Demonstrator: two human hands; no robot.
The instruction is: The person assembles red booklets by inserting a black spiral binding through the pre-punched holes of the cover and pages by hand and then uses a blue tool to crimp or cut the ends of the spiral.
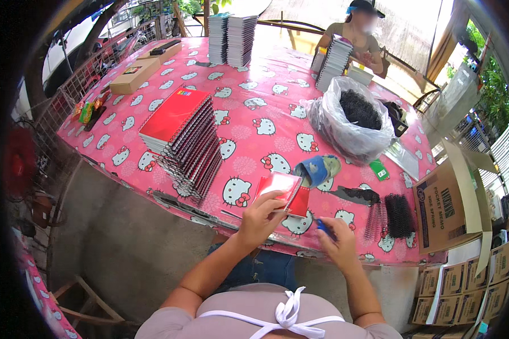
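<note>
My left hand [261, 217] grips a small red notebook [281, 183] near the table's front edge, fingers over its cover and thumb at its near side. The notebook has a coil along its right side. Another red cover [300, 202] shows partly under it. My right hand [339, 242] is closed around a small blue tool [323, 227], just right of the notebook; most of the tool is hidden in the fingers, so its kind is unclear. Beyond the notebook lies a blue slipper-shaped piece [318, 169]. Black spiral coils [399, 216] lie farther right.
A tall stack of red spiral notebooks [175, 116] stands left, with more stacks [232, 39] at the back. A plastic bag of black coils [345, 133] sits right, near an open cardboard box [449, 203]. Across the pink tablecloth [254, 147], a person [356, 42] sits.
</note>
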